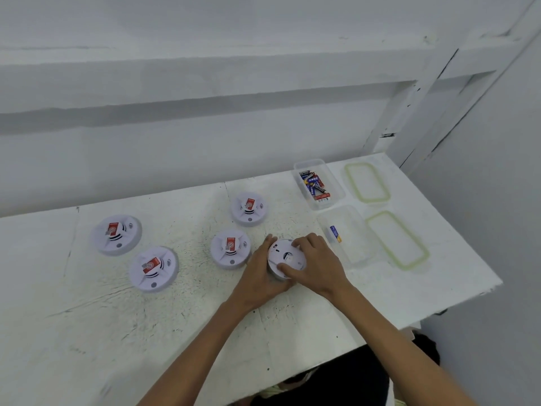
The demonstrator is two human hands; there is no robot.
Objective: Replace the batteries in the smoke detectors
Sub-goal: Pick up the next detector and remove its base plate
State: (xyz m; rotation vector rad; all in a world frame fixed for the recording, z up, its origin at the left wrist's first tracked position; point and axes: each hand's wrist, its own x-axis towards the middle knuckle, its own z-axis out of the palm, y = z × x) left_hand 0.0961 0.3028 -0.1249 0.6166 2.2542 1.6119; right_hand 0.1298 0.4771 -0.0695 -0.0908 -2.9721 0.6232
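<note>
Gripping from both sides, the hands hold one detector [286, 257] back-up on the table [175, 317], right of centre. The left hand [260, 273] cups its left and near rim, fingers curled round the edge, fingertips showing at the far left. The right hand [317, 265] lies over the back plate, thumb pressed on the near part, fingers bent onto the far rim.

A second detector [230, 249] sits face-up just left of the left hand, and a third [248, 208] lies beyond it. Two more [116, 234] [153, 268] lie well apart to the left.

Just right of the right hand stands a clear box [357, 244] holding one battery [335, 233]. Behind it a second box [332, 178] holds many batteries [313, 184]. Two lids [367, 183] [398, 240] lie further right, near the table's right edge. Bare tabletop stretches between the hands and the near edge.
</note>
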